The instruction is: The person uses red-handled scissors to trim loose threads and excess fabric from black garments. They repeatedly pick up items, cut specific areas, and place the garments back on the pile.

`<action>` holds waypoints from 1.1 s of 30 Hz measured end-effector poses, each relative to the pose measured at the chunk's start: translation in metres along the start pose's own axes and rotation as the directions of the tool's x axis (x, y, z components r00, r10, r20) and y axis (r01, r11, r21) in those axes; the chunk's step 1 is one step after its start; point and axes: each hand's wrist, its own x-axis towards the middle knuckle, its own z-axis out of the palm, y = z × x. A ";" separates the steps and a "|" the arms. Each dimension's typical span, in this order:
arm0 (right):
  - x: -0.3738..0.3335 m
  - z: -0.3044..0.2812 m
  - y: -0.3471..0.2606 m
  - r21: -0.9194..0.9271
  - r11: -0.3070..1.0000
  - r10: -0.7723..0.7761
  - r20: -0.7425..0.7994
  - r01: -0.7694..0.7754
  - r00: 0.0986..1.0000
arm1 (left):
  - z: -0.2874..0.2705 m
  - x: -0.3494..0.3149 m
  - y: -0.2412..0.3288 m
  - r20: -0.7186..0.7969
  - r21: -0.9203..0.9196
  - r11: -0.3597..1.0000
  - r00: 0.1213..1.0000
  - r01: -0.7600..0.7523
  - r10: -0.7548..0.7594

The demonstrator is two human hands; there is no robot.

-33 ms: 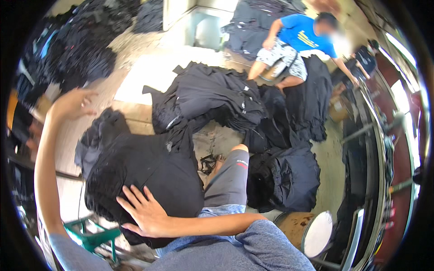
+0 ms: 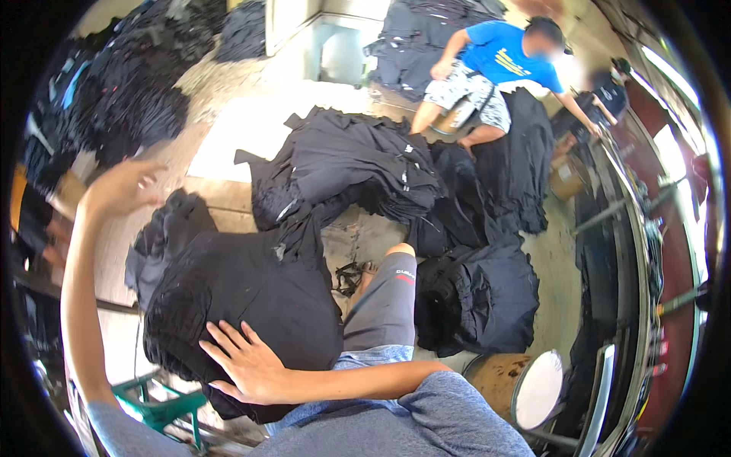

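Observation:
A thick stack of black garments (image 2: 259,266) lies across my lap, its folded layers showing along the left edge. My right hand (image 2: 247,365) rests flat on top of it, fingers spread, at the stack's near left part. Raised at the far left, my left hand (image 2: 126,186) is held in the air with loosely bent fingers apart and nothing in it. Nearest to that hand is a dark grey bundle of cloth (image 2: 167,228), beyond the stack's far left edge.
Ahead lies a large heap of black garments (image 2: 346,160); another pile (image 2: 480,301) sits right of my knee. A co-worker in a blue shirt (image 2: 506,57) sits far right. Nearby stand a round drum (image 2: 499,381) and a green stool (image 2: 164,404). More clothes (image 2: 114,91) fill the far left.
My left hand has come down slightly. My right hand stays flat on the black garments, and the whole view has shifted a little.

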 end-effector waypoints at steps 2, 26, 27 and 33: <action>-0.007 0.007 0.010 0.011 1.000 -0.025 -0.092 0.026 0.995 | 0.014 -0.005 0.038 -0.005 -0.017 0.994 0.994 -0.105 0.105; 0.003 -0.197 0.079 -0.017 0.995 0.074 -0.494 -0.094 0.866 | 0.089 -0.077 0.130 -0.019 -0.049 0.993 0.994 -0.105 0.105; 0.002 -0.210 0.079 -0.033 0.993 0.081 -0.498 -0.112 0.864 | 0.089 -0.071 0.133 -0.016 -0.038 0.989 0.990 -0.141 0.140; 0.014 -0.255 0.105 -0.014 0.966 0.205 -0.574 -0.260 0.793 | 0.119 -0.036 0.139 -0.134 -0.123 0.970 0.972 -0.210 0.193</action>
